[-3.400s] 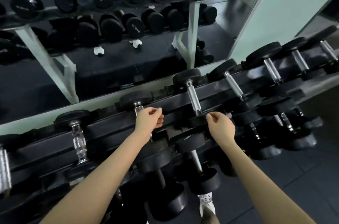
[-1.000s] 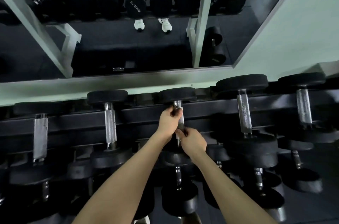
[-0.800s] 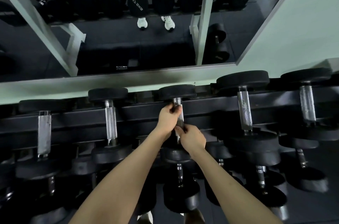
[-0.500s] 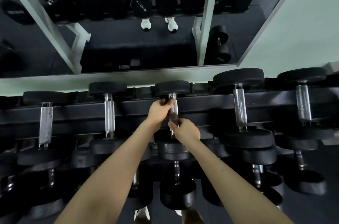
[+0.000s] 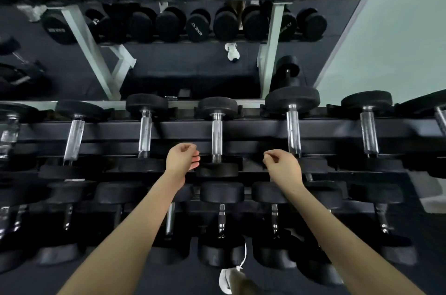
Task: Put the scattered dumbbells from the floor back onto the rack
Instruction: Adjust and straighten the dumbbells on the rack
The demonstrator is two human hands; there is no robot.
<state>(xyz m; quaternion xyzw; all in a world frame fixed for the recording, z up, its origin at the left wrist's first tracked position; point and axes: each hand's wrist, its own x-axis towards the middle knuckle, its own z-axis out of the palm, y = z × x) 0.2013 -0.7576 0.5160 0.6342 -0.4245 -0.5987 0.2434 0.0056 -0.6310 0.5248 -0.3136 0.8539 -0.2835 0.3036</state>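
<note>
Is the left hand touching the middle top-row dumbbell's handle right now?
Apart. The head view shows a strip of dark rack between the left hand and the handle.

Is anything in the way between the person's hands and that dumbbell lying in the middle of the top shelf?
Nothing visible. The dumbbell lies across the top tier of the rack with its handle bare. The left hand hangs just left of it and the right hand further to its right, both holding nothing.
</note>
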